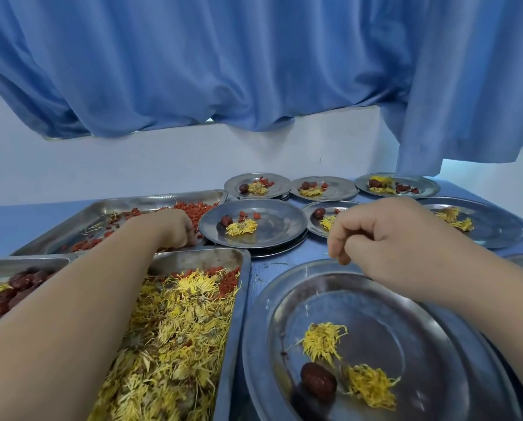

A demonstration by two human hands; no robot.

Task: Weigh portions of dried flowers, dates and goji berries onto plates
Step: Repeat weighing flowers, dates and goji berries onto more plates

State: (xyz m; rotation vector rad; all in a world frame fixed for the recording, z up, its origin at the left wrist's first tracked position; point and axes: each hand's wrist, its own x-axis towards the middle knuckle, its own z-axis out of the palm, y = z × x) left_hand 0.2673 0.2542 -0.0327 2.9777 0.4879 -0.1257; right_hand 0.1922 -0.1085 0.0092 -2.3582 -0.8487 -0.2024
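Goji berries (198, 208), ten o'clock
We take few; whether left hand (175, 229) grips, we cannot tell; right hand (372, 235) curled, empty

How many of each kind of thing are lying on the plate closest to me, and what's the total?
On the nearest plate:
Dried flower heads: 2
Dates: 1
Total: 3

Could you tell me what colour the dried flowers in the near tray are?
The dried flowers are yellow, clearest in the head view.
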